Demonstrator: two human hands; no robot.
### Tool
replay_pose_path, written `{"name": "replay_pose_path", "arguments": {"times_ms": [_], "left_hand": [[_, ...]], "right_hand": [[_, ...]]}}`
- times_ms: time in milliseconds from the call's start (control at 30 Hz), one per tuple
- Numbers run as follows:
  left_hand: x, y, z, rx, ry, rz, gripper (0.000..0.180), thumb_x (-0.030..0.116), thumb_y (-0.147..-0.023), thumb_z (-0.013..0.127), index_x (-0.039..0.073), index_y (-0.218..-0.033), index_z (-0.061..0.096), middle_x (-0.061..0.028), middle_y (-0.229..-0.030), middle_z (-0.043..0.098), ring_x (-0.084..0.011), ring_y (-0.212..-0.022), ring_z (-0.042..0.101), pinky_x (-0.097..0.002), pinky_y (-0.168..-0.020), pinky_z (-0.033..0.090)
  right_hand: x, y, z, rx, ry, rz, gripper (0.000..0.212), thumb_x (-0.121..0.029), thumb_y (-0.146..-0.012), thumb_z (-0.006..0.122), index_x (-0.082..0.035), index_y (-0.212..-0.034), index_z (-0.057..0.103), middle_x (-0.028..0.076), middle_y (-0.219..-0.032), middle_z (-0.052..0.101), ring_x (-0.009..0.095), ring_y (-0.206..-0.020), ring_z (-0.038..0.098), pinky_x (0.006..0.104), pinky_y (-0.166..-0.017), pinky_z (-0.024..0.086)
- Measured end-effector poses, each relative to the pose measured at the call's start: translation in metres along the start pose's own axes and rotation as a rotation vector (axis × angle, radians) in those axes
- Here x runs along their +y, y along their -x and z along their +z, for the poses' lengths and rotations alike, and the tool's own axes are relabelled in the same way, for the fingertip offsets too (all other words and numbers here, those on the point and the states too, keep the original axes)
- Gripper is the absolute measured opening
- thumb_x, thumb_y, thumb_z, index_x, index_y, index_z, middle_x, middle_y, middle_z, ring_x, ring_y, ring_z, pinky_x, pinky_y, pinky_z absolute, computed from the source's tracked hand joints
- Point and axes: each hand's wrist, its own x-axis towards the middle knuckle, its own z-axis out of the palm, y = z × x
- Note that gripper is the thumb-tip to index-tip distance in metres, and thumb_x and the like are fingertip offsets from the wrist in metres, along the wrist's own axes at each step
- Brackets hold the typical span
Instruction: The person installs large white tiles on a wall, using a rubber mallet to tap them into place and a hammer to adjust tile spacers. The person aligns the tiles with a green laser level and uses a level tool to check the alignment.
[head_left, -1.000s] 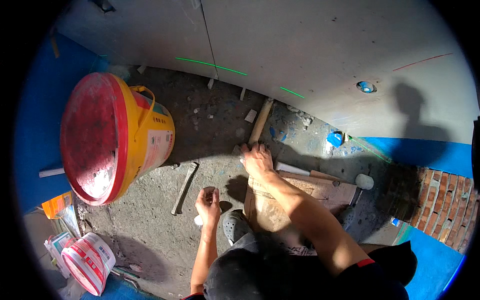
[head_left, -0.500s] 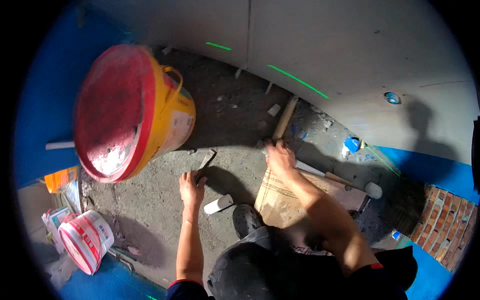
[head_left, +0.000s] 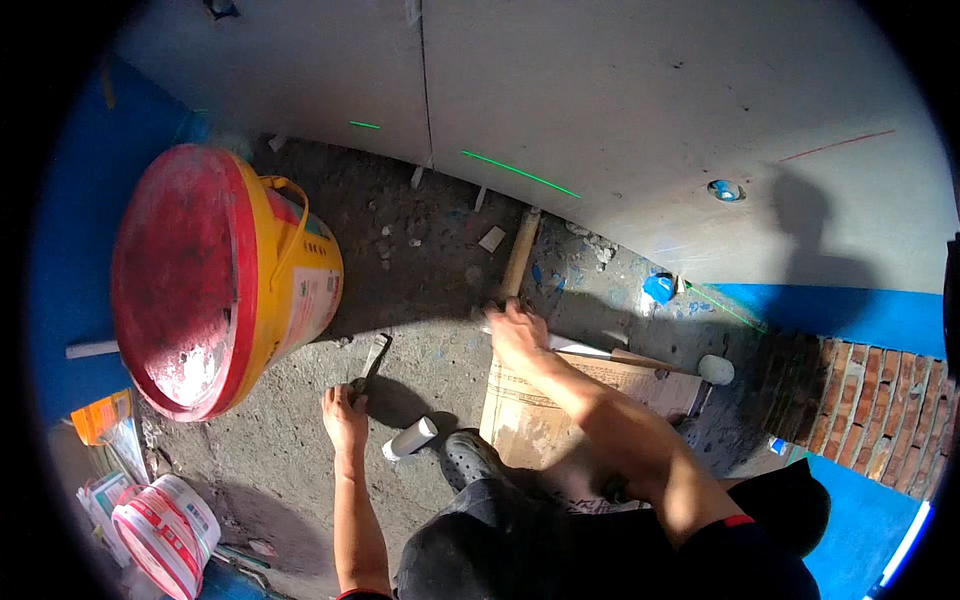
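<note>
My left hand is closed around a scraper, its narrow, pale blade pointing away from me above the concrete floor. Near the far left corner of a flat cardboard sheet, my right hand is bent down with its fingers curled. A little white shows at those fingertips, but what they grip is hidden. Just beyond this hand a yellowish pole lies on the floor toward the wall. Between my left hand and my shoe lies a short white cylinder.
A large yellow bucket with a red lid stands at left. A smaller white and red bucket is at lower left. The grey wall bounds the far side. Bricks lie at right; a white-headed mallet rests beside the cardboard.
The whole view has shifted, so the buckets, floor items and both hands appear farther left. My left hand still holds the scraper, and my right hand stays by the cardboard corner.
</note>
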Motion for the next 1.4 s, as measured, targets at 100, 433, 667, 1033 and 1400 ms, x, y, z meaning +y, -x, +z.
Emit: {"name": "replay_pose_path", "arguments": {"times_ms": [100, 433, 667, 1033, 1400], "left_hand": [[-0.004, 0.0, 0.005, 0.05, -0.011, 0.014, 0.026, 0.004, -0.071, 0.076, 0.003, -0.09, 0.058, -0.0152, -0.09, 0.059, -0.0383, -0.091, 0.055, -0.0476, -0.082, 0.045], [-0.015, 0.005, 0.01, 0.092, 0.073, 0.027, 0.024, 0.002, -0.07, 0.075, 0.004, -0.091, 0.062, -0.015, -0.089, 0.061, -0.0376, -0.087, 0.058, -0.0464, -0.077, 0.047], [-0.019, 0.001, 0.01, 0.039, -0.014, 0.002, 0.021, 0.006, -0.076, 0.072, 0.002, -0.093, 0.059, -0.0167, -0.091, 0.059, -0.0386, -0.088, 0.055, -0.0474, -0.08, 0.045], [0.079, 0.004, -0.063, -0.133, 0.244, -0.08, 0.018, 0.004, -0.077, 0.071, 0.0, -0.093, 0.063, -0.0142, -0.09, 0.065, -0.0334, -0.089, 0.061, -0.0423, -0.08, 0.048], [0.201, -0.033, -0.028, -0.395, 0.547, 0.098, 0.023, 0.02, -0.083, 0.072, 0.0, -0.095, 0.07, -0.0175, -0.086, 0.07, -0.0318, -0.082, 0.068, -0.0415, -0.074, 0.052]], "right_hand": [[0.015, 0.015, -0.019, -0.002, -0.027, -0.07, 0.032, -0.01, -0.089, 0.055, -0.005, -0.121, 0.056, 0.024, -0.119, 0.058, 0.034, -0.093, 0.068, 0.0436, -0.076, 0.059], [-0.108, -0.006, 0.001, -0.208, -0.184, -0.154, 0.04, -0.026, -0.08, 0.067, -0.001, -0.111, 0.061, 0.02, -0.097, 0.067, 0.033, -0.087, 0.069, 0.042, -0.077, 0.056], [-0.113, 0.037, 0.027, -0.144, -0.159, -0.192, 0.031, -0.012, -0.091, 0.05, 0.003, -0.118, 0.055, 0.022, -0.106, 0.063, 0.035, -0.093, 0.068, 0.0437, -0.079, 0.057], [-0.075, 0.082, 0.011, -0.081, -0.45, -0.176, 0.065, -0.034, -0.094, 0.059, -0.001, -0.144, 0.034, 0.037, -0.14, 0.04, 0.047, -0.128, 0.047, 0.045, -0.1, 0.049], [-0.032, 0.117, -0.017, -0.284, -1.329, 0.107, 0.026, -0.024, -0.101, 0.055, 0.0, -0.112, 0.055, 0.007, -0.094, 0.064, 0.016, -0.089, 0.063, 0.0297, -0.079, 0.052]]}}
